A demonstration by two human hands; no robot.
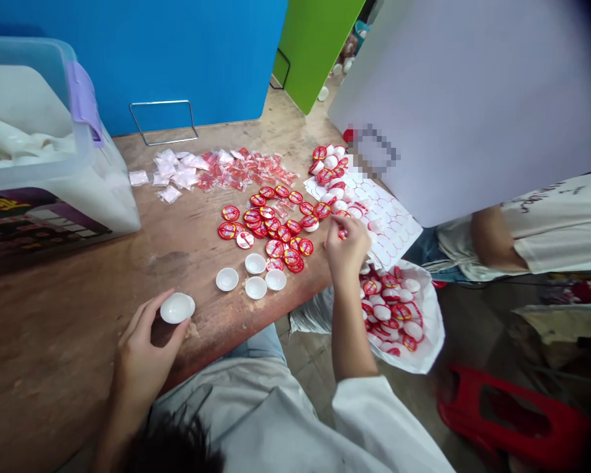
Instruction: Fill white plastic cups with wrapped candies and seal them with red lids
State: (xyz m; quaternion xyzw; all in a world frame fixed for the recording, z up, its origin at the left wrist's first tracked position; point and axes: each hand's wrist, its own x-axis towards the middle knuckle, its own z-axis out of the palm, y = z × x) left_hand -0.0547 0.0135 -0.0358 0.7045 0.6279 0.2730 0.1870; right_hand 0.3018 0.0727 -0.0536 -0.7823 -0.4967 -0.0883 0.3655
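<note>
As I look down from my head at the wooden bench (64,328), I can see what could go wrong. Lots of small things lie loose on it. If I bump the pile of red round caps (270,230), some could slide off the edge and drop to the floor (310,374). The small white cups (255,263) near my hand could roll away too, because they are light and round. If I squeeze too hard, the white cup (177,308) in my left grip (142,358) could bend or pop out. My left grip is closed around that cup, with the fingers (148,316) curved on its side. My right grip (347,249) is nearly shut, and its fingertips (341,226) pinch a small red disc (343,233) above the bench. Just past it lies a white sheet with red shapes (379,217). Beyond the bench edge is a white bag (404,328) full of red and white caps. Packets (241,171) lie at the back, and another person's arm (492,240) is off to the right.
</note>
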